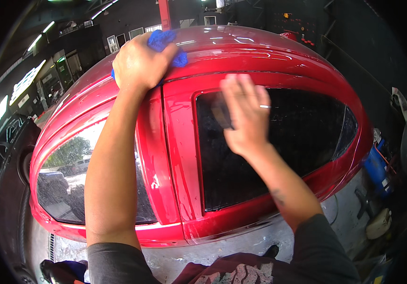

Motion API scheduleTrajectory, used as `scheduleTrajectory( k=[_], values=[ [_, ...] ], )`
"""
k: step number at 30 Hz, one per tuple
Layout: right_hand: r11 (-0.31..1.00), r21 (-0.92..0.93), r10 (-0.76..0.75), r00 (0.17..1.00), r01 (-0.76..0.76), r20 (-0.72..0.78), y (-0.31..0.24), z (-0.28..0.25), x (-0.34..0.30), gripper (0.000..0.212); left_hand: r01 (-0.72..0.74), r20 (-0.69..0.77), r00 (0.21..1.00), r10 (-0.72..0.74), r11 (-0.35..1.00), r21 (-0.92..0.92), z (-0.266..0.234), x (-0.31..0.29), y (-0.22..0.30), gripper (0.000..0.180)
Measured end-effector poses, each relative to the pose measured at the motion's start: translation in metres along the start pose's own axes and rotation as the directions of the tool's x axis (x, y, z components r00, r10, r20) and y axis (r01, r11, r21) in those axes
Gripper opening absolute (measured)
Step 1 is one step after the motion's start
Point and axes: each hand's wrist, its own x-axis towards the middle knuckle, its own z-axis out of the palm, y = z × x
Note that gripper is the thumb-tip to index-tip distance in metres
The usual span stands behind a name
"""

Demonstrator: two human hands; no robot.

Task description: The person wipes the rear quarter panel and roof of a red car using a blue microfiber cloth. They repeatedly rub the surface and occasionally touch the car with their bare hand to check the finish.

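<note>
A red car (260, 61) with a curved roof stands in front of me, wet droplets on its paint. Up on the roof edge, my left hand (139, 61) is closed around a crumpled blue cloth (162, 40) that pokes out past the fingers and thumb. My right hand (247, 113), slightly blurred, has its fingers stretched out over the upper front part of the dark rear side window (298, 137). A ring shows on one finger. Nothing is visible in that hand; whether the palm touches the car is hidden. The front side window (66, 184) lies left of the door seam.
A black vehicle (7, 213) stands at the far left. Beyond the car's right end are a blue container (378, 170) and a beige object (379, 225) on the grey floor (213, 253). A red post (164, 14) rises behind the roof.
</note>
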Motion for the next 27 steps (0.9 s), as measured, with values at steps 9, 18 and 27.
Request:
scheduleTrajectory(
  k=[9, 18, 27],
  values=[
    [0.964, -0.259, 0.075, 0.997, -0.067, 0.020, 0.069, -0.021, -0.022, 0.078, -0.004, -0.010, 1.000, 0.004, 1.000, -0.013, 0.005, 0.000, -0.003, 0.048],
    [0.988, -0.135, 0.071, 0.996, -0.078, -0.055, 0.022, 0.006, -0.017, 0.089, -0.009, 0.004, 1.000, 0.009, 1.000, 0.018, -0.004, -0.001, 0.004, 0.046],
    [0.946, -0.223, 0.212, 0.969, -0.237, -0.129, 0.115, -0.029, -0.032, 0.064, -0.022, 0.017, 1.000, 0.022, 1.000, -0.018, -0.002, -0.004, 0.007, 0.044]
  ],
)
